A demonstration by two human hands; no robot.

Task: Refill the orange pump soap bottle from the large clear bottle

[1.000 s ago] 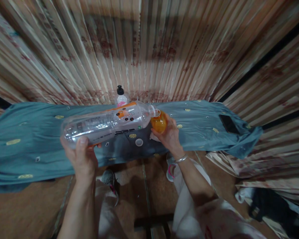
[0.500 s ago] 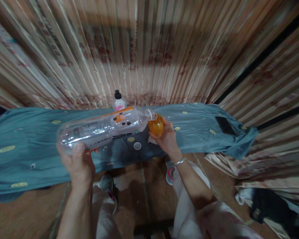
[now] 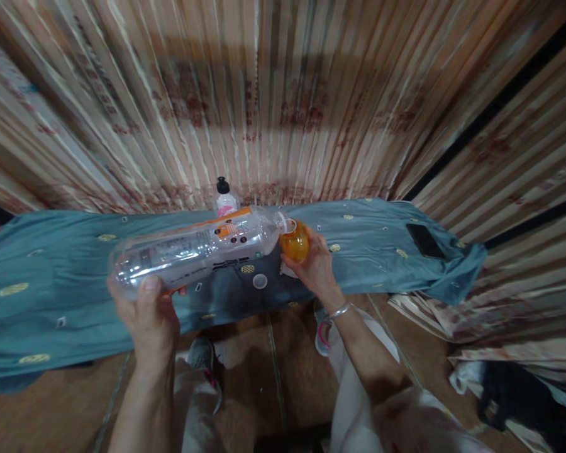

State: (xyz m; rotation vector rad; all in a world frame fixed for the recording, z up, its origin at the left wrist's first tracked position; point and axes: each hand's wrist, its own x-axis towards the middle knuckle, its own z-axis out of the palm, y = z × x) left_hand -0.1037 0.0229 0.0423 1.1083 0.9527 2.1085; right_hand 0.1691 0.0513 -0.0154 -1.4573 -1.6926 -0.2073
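Note:
My left hand (image 3: 148,314) is wrapped round the base of a large clear plastic bottle (image 3: 188,251) with orange and black print. The bottle lies nearly level in the air, its uncapped neck pointing right. My right hand (image 3: 315,264), with a silver bangle at the wrist, grips a small round amber container (image 3: 294,242). The bottle's mouth meets the rim of the amber container; whether liquid passes between them I cannot tell. Below, a small white round cap (image 3: 260,281) rests on the cloth. Something pale, partly hidden, lies under my right hand.
A blue-green patterned cloth (image 3: 377,251) covers the long bench in front of me. A small bottle with a black top (image 3: 224,196) stands at its back. A dark phone (image 3: 424,240) lies at the right. Pleated curtains (image 3: 283,94) hang behind; dark fabric (image 3: 523,396) lies at lower right.
The whole view has shifted slightly, so the bench sits a little lower. Both hands hold the bottle and amber container in nearly the same pose.

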